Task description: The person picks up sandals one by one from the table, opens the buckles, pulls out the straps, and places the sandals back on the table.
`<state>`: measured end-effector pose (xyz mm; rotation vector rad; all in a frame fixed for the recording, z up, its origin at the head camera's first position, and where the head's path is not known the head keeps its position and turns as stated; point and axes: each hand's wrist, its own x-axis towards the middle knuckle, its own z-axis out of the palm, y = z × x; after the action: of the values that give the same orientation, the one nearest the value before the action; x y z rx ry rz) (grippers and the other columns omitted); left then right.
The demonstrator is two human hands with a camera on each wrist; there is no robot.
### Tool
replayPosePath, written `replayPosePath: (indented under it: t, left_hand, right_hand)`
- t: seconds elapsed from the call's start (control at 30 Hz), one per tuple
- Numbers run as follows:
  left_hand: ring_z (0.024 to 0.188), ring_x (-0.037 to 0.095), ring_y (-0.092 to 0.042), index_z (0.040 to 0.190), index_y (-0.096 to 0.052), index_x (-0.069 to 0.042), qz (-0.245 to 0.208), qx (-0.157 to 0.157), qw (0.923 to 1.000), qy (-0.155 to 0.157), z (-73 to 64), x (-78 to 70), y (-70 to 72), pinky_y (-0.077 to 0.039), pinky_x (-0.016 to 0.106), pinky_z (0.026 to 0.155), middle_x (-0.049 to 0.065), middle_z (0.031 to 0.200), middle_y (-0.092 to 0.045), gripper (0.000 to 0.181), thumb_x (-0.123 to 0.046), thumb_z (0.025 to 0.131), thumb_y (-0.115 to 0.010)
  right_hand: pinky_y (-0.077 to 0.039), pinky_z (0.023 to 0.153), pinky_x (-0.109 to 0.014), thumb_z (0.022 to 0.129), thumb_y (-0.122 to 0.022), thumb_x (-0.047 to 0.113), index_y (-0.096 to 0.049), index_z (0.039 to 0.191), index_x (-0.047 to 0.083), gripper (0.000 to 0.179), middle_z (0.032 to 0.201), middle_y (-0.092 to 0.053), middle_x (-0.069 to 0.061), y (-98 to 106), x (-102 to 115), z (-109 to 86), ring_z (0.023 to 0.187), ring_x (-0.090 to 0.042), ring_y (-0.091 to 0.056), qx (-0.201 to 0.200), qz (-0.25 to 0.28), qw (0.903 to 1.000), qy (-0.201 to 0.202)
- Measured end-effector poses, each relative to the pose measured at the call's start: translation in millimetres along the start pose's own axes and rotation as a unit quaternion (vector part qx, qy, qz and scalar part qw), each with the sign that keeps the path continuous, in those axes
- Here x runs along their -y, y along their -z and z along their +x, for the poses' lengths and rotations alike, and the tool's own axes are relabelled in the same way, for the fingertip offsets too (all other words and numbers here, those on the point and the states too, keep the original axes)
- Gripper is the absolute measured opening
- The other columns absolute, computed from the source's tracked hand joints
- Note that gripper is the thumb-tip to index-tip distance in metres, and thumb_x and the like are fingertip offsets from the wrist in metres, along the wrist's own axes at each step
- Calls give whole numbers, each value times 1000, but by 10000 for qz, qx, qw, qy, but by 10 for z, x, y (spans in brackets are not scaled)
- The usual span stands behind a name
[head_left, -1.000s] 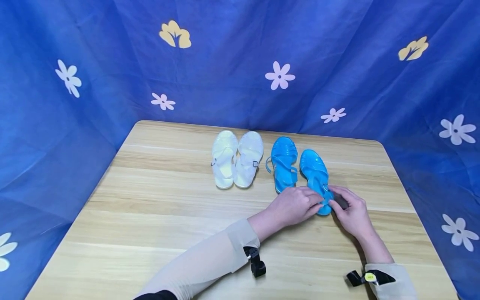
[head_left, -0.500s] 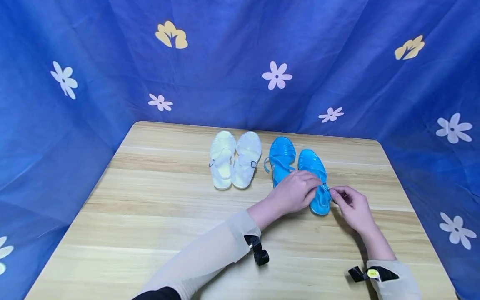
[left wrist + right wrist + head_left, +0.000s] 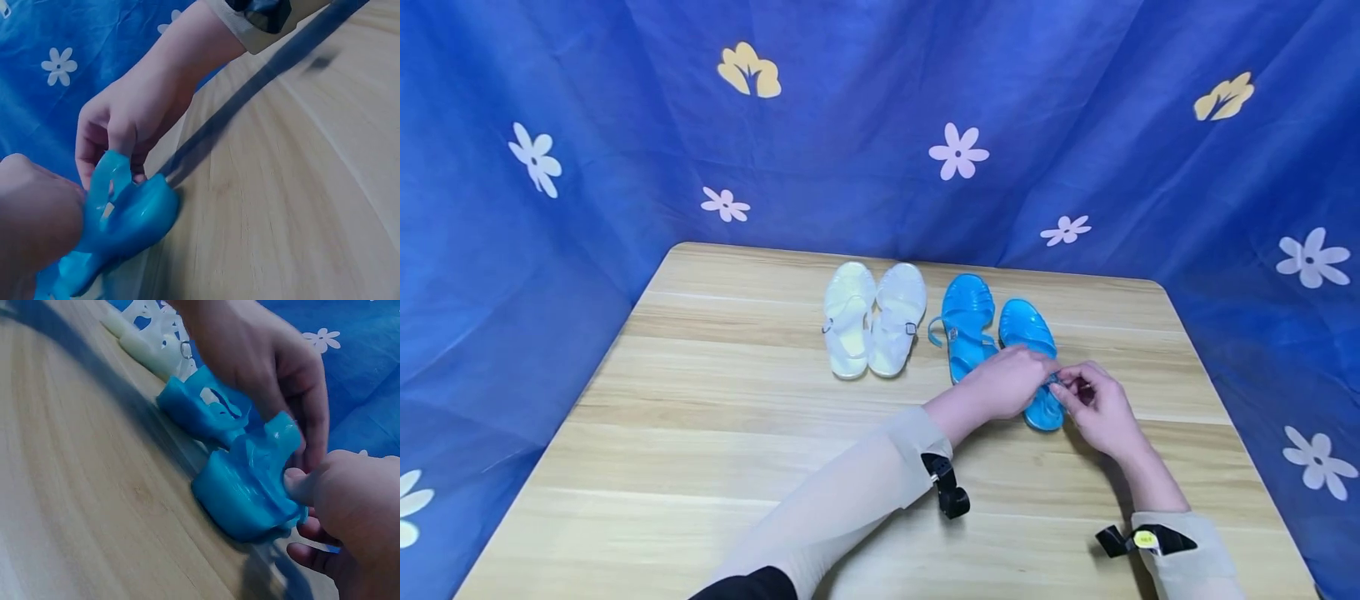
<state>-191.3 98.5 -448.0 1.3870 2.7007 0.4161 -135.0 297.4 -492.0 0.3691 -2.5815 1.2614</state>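
Resting on the table (image 3: 700, 433) in the head view, the R-side blue sandal (image 3: 1028, 325) is sitting under both hands: R hand (image 3: 1101, 412) is pinching its edge, L hand (image 3: 1011, 383) is reaching across. Other blue sandal (image 3: 967, 312) & white sandals (image 3: 899, 325) are lying further L. L wrist cam: R thumb is touching the upright strap (image 3: 98, 187). R wrist cam: L fingers are curling down behind it, can't tell if gripping.
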Motion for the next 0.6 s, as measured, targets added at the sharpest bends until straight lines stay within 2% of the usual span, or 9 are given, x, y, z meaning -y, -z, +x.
replayPosePath:
  t: [0.1,0.17,0.3,0.47,0.6]
  left_hand:
    - [126,8,-62,145,-65,-19,-203,-27,9996,191,28,12,-24,-47,22,107,-6,137,-68,35,-23,112,-53]
    - [125,8,-63,144,-67,-19,-337,-51,9990,293,39,22,-37,-49,21,103,-6,136,-69,35,-26,111,-58]
    - [128,9,-62,142,-69,-19,-336,-99,9986,401,62,27,-65,-47,23,107,-6,136,-70,36,-27,107,-66]
    - [133,10,-57,140,-71,-21,-244,-105,9988,409,82,35,-98,-42,29,114,-8,135,-70,35,-29,106,-68]
    - [128,10,-59,135,-74,-19,-310,-158,9989,304,85,58,-110,-44,28,111,-7,131,-71,32,-30,106,-68]
  right_hand:
    - [-47,64,-17,96,-75,-5,-72,103,-3,8,91,-63,-11,-1,11,3,80,-15,-57,2,193,9998,-102]
    - [-46,64,-16,97,-73,-5,-72,103,-4,6,91,-65,-12,-15,12,6,80,-14,-57,-100,221,9994,-261]
    - [-45,66,-15,99,-69,-7,-72,102,-8,4,92,-68,-17,-49,55,15,80,-12,-56,-295,184,9981,-514]
    - [-48,66,-15,98,-65,-14,-68,99,-15,4,92,-68,-26,-38,314,26,80,-13,-58,-417,377,9965,-618]
    - [-47,64,-14,96,-65,-17,-65,98,-19,3,87,-64,-27,-16,417,39,76,-12,-58,-537,698,9942,-617]
